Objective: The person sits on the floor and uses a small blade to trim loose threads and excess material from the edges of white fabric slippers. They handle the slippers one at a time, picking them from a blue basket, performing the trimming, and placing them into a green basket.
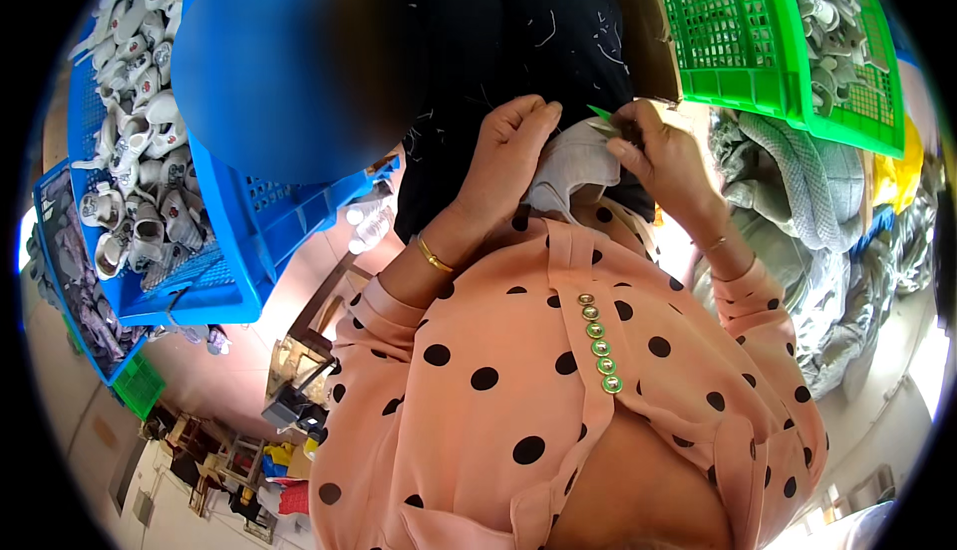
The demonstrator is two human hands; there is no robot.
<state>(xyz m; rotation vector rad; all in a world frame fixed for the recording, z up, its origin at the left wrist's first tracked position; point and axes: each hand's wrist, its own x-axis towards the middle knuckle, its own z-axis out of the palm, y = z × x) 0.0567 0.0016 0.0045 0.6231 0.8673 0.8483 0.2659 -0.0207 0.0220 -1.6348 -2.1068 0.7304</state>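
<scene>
On my dark-trousered lap lies a white fabric piece [575, 165] with a curved cut-out, which looks like a shoe upper. My left hand [505, 156] is closed at its left edge, thumb and fingertips pressed together. In my right hand [666, 159], the fingers are curled round a small green-tipped tool [601, 120] that looks like thread snips. Its tip points left, over the upper part of the white piece. Part of the tool is hidden by my fingers. Loose white threads are scattered over the trousers [538, 27].
On the left stands a blue plastic crate [239, 296], with many small white shoes [130, 146] beside and within it. A green basket [797, 72] holding pale pieces stands at the right. Below it lie grey-white fabric heaps [797, 186]. A brown cardboard edge [658, 42] borders my lap.
</scene>
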